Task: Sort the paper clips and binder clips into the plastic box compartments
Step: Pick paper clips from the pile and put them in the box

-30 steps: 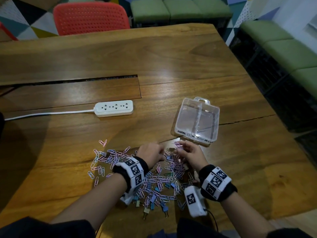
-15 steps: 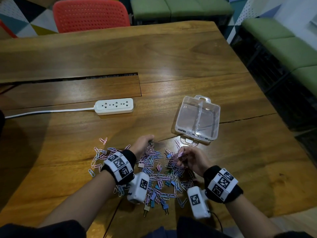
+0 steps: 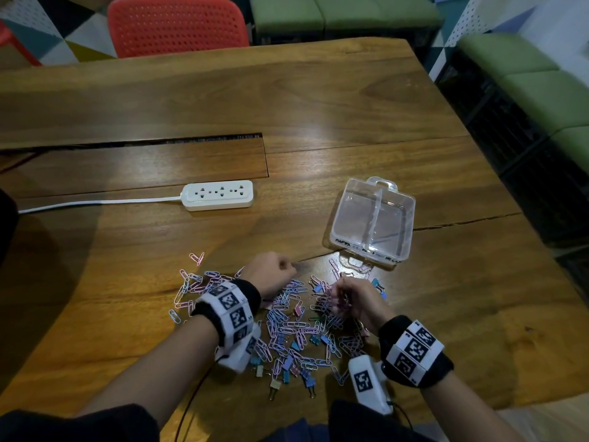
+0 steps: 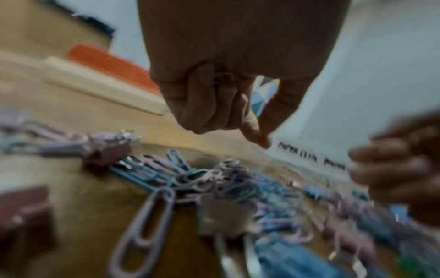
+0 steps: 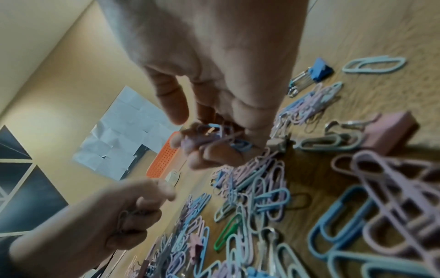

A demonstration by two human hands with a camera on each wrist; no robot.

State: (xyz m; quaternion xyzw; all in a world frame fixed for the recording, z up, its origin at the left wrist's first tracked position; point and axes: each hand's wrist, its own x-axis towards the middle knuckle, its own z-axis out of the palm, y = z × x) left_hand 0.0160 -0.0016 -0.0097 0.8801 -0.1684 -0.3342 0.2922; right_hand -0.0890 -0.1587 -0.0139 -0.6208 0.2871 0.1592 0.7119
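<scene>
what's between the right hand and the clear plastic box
In the head view, a few loose pink paper clips on bare table lie between the right hand and the plastic box.

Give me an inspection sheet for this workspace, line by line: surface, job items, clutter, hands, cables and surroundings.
Surface: wooden table, with a long slot and a crack near the box.
Job's things: pile of paper clips and binder clips at the near edge; clear plastic box open, two compartments, nothing seen inside.
Clutter: white power strip left of the box.
Grippers: left hand has curled fingers gripping a few clips, seen in the left wrist view; right hand pinches a bunch of paper clips.
Cables: white cord runs left from the power strip.
Surroundings: red chair beyond the table, green benches to the right.
</scene>
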